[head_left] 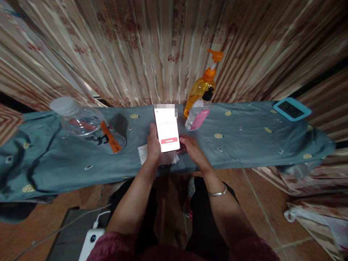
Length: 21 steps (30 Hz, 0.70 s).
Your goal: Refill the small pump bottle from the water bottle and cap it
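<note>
My left hand (153, 146) grips a smartphone (166, 127) by its left edge, with the lit white screen and its red bar facing me. My right hand (191, 148) touches the phone's lower right corner, a silver bangle on that wrist. Under both hands a small white cloth (143, 151) lies on the grey-blue patterned cover (244, 141) of a narrow table.
A large clear plastic bottle (89, 127) with an orange label lies on its side at left. An orange pump bottle (202, 87) and a clear pink-labelled pump bottle (199, 110) stand behind the phone. A blue-framed device (292, 108) sits far right. Curtains hang behind; a white charger (91, 241) lies below.
</note>
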Tool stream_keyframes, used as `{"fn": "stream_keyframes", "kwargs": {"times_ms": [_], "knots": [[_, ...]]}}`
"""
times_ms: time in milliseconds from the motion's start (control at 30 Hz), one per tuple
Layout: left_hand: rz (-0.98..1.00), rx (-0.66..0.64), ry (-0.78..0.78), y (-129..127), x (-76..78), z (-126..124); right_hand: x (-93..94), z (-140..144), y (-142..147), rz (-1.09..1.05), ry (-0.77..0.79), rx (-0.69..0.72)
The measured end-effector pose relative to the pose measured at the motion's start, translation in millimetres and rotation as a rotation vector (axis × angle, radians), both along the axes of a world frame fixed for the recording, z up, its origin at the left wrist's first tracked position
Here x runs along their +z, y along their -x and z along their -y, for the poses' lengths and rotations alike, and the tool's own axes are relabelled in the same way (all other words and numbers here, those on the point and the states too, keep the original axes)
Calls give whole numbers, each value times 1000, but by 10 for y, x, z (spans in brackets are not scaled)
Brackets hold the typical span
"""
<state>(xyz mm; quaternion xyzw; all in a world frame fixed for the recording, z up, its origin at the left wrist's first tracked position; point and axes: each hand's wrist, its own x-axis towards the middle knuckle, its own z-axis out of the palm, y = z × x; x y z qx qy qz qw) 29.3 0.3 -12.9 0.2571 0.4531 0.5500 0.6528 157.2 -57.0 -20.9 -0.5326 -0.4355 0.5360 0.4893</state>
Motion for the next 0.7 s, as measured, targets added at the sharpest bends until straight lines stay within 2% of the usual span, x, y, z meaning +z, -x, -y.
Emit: {"fn": "stream_keyframes", "kwargs": {"times_ms": [200,400,700], "knots": [[-49,14,-54,54,1,-11,-6,2,77,-87,26,109],[-18,13,-105,76,-18,-5,-23,-8,81,-113,30,126],[-32,31,-72,52,-25,-38,-22,-2,77,-118,28,122]]}}
